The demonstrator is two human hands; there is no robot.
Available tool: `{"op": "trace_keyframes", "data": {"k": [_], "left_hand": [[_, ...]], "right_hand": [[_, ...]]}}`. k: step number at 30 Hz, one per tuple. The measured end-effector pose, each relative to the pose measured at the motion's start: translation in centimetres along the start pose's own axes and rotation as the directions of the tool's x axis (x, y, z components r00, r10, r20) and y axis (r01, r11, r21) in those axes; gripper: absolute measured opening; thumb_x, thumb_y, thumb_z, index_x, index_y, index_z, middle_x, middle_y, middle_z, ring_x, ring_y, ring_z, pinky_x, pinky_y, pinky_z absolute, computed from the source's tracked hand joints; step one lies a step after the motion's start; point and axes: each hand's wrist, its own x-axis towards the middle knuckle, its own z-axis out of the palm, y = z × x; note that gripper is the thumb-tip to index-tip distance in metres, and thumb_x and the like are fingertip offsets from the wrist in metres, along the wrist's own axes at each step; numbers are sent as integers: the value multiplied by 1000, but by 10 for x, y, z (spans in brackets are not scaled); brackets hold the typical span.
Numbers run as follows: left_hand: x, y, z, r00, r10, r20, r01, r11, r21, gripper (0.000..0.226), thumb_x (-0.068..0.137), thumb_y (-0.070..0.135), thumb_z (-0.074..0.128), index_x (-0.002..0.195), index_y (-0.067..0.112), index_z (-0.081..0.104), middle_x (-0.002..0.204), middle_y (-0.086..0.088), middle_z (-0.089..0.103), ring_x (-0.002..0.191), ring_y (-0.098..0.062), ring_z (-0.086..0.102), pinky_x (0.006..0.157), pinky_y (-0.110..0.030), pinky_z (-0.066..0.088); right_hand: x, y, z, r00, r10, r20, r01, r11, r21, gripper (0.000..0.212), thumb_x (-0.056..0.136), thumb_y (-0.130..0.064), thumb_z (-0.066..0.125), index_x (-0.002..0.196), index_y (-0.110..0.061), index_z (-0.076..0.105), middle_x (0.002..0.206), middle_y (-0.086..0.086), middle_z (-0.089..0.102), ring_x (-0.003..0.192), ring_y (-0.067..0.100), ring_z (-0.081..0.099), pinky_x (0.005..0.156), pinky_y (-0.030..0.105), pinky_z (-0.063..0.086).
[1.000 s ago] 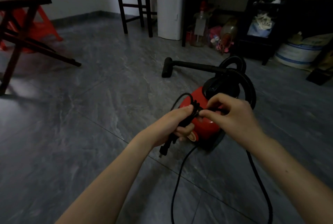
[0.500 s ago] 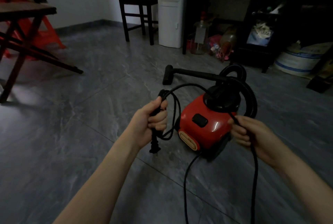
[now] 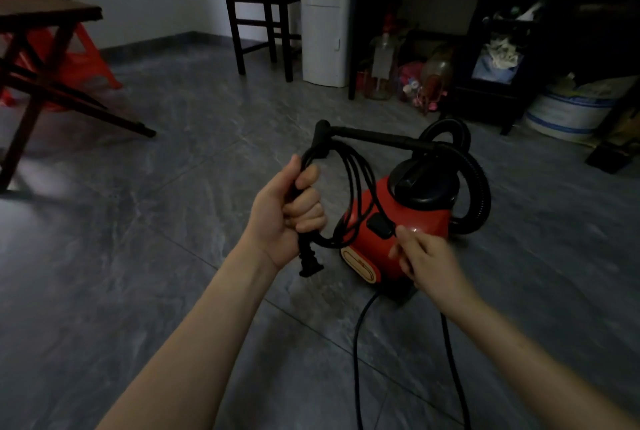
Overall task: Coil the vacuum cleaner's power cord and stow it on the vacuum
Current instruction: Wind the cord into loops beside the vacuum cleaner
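A small red vacuum cleaner (image 3: 420, 220) with a black top, ribbed hose (image 3: 479, 187) and black wand stands on the grey floor. My left hand (image 3: 287, 218) is closed around a bundle of black power cord loops (image 3: 356, 187), held upright left of the vacuum. The plug (image 3: 310, 261) hangs below that fist. My right hand (image 3: 426, 256) pinches the cord in front of the vacuum's body. From there the cord runs down to the floor (image 3: 453, 360) and out of the bottom edge.
A dark wooden chair (image 3: 259, 14) and a white appliance (image 3: 327, 14) stand at the back. Cluttered shelves, bottles and a basin fill the back right. A folding table's legs (image 3: 31, 94) and a red stool are on the left.
My left hand has risen, and more loops now hang from it. My right hand moved left and up along the cord, toward the front of the vacuum.
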Motion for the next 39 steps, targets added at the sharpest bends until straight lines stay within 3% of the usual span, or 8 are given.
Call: {"op": "trace_keyframes", "data": {"k": [4, 9, 11, 16, 26, 39], "left_hand": [[-5, 10, -6, 992, 94, -82, -96, 995, -18, 37, 92, 42, 39, 64, 19, 44, 42, 8, 14, 33, -7, 11, 32, -13, 24], [-6, 10, -15, 975, 152, -162, -143, 987, 68, 38, 95, 41, 38, 67, 18, 44, 39, 9, 19, 34, -6, 11, 34, -15, 24], [-4, 5, -17, 975, 147, -168, -129, 985, 111, 37, 96, 41, 37, 68, 17, 43, 36, 10, 27, 32, -4, 16, 35, -15, 26], [-1, -4, -16, 976, 126, -179, -98, 983, 157, 39, 97, 41, 36, 69, 16, 44, 38, 10, 26, 30, -3, 24, 35, -16, 32], [1, -13, -12, 980, 103, -170, -20, 902, 432, 37, 101, 35, 35, 68, 18, 41, 41, 10, 25, 33, -4, 20, 39, -18, 31], [0, -13, -13, 980, 101, -171, -38, 940, 340, 35, 98, 37, 38, 70, 17, 43, 39, 10, 27, 32, -4, 21, 38, -18, 29]], "right_hand": [[-17, 30, 1, 997, -71, 11, 71, 997, -28, 35, 101, -25, 42, 72, -11, 55, 52, -7, 46, 48, 5, 42, 48, 18, 34], [-32, 52, -3, 999, 11, -47, -6, 994, 106, 16, 102, -19, 40, 90, -16, 51, 56, -3, 44, 48, 13, 42, 44, 28, 37], [-28, 51, -2, 999, -18, -50, 21, 998, 53, 15, 101, -19, 45, 89, -19, 54, 59, -10, 49, 53, 6, 45, 50, 21, 37], [-27, 47, 8, 995, -97, -27, 95, 993, -73, 15, 98, -16, 51, 85, -19, 58, 74, -10, 59, 67, 1, 52, 60, 11, 40], [-32, 42, 7, 983, -167, 77, 181, 951, -250, 11, 96, -20, 55, 88, -25, 61, 76, -2, 65, 71, 11, 60, 63, 25, 47], [-32, 40, 6, 986, -147, 78, 160, 967, -198, 13, 96, -21, 54, 86, -26, 60, 72, -4, 63, 66, 7, 58, 58, 17, 43]]}}
